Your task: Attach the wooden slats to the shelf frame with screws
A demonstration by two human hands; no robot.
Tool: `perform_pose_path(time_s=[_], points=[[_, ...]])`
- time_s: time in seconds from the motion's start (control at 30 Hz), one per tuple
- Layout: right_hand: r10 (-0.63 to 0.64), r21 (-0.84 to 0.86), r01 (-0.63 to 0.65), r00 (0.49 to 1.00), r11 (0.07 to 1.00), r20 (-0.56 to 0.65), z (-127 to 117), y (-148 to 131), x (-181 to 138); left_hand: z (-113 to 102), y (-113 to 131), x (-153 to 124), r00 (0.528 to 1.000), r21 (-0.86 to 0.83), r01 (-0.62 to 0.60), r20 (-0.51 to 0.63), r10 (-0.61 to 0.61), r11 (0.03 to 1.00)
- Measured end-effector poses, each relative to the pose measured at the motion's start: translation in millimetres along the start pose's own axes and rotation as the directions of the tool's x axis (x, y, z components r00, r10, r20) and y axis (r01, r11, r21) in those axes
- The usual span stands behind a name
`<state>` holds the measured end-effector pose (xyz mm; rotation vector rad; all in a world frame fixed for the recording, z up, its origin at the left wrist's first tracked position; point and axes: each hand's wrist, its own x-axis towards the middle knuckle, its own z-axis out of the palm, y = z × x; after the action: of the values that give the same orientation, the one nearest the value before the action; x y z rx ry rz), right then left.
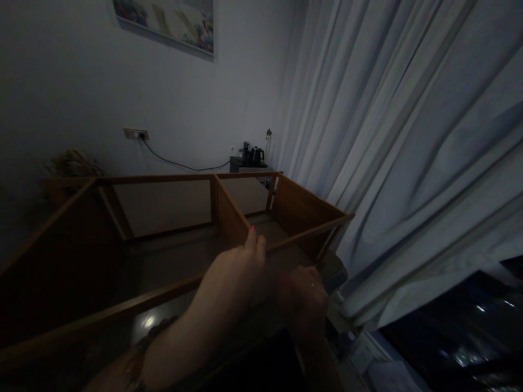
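A brown wooden frame (163,296), like a shelf unit with a board divider (231,209), lies in front of me. My left hand (241,267) rests at the joint of the divider and the near rail. Its fingers are closed over the wood there, with red nails pointing away from me. To the right, my right hand (304,294) is curled into a fist just below the rail, a ring on one finger. Motion blur and dim light hide what it holds, if anything. A dark beaded bracelet circles my left wrist.
Long pale curtains (388,136) hang along the right side. Behind the frame, a black kettle (257,156) stands on a small cabinet, its area reached by a cord from a wall socket (136,134). A picture (171,22) hangs above. Dried flowers (73,163) sit at left.
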<state>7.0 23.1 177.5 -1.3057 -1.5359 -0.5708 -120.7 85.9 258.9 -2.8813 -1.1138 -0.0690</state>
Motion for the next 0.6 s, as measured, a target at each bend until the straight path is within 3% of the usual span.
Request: perform_pose_path(time_s=[0.13,0.23,0.4,0.6], points=[[0.269,0.254,-0.297,0.953,0.921,0.137,4,-16,1,0,1,0,1.0,-0.01,0.012,-0.003,-0.012,1.0],[0.34,0.335,-0.396,0.915,0.855,0.215,4,-21,0,0,1,1,1.0,-0.023,0.007,-0.02,-0.007,1.0],[0.3,0.265,-0.332,0.941,0.905,0.155,2,-21,0,0,1,1,1.0,-0.042,0.017,0.007,-0.017,0.999],[0.251,0.195,-0.25,0.968,0.948,0.022,-3,-22,-5,5,-2,1,0.998,-0.014,-0.022,-0.056,0.021,1.0]])
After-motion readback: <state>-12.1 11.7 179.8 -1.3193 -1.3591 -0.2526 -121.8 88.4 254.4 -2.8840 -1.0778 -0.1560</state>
